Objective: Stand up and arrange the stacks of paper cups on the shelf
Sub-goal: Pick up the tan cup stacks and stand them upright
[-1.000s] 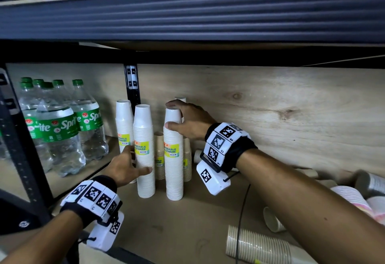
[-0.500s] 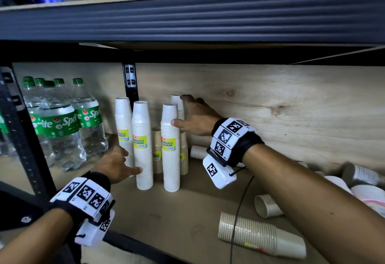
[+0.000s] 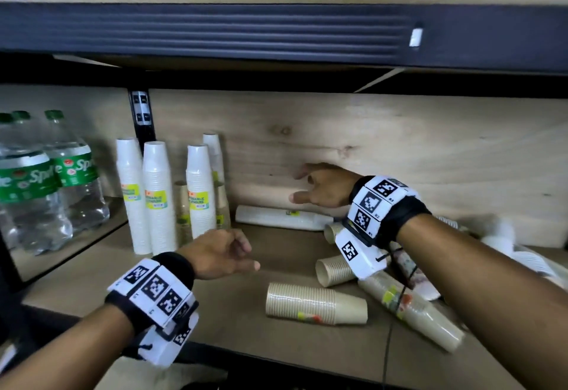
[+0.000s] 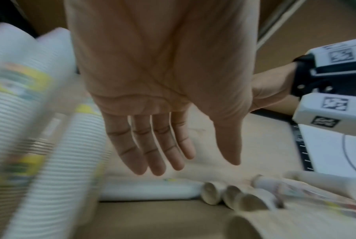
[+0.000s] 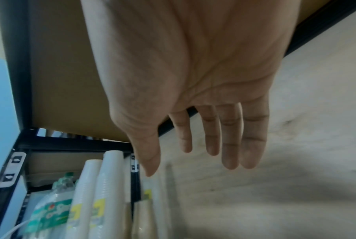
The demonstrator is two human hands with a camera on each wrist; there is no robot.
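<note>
Partway done: four white stacks [image 3: 156, 196] and a couple of short brown ones are standing upright, off to the left of both grips. Left hand [image 3: 219, 253] and right hand [image 3: 325, 186] are both hovering with fingers apart, holding nothing. Lying white stack [image 3: 282, 219] is sitting just below the right hand; brown stacks [image 3: 316, 303] are lying on the shelf [image 3: 215, 322] below-right, not yet stood up

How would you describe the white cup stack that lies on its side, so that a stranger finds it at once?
Look at the wooden back wall of the shelf. At its foot, right of the standing white stacks, lies one long white cup stack. The other fallen stacks are brown, or lie far right.
</note>
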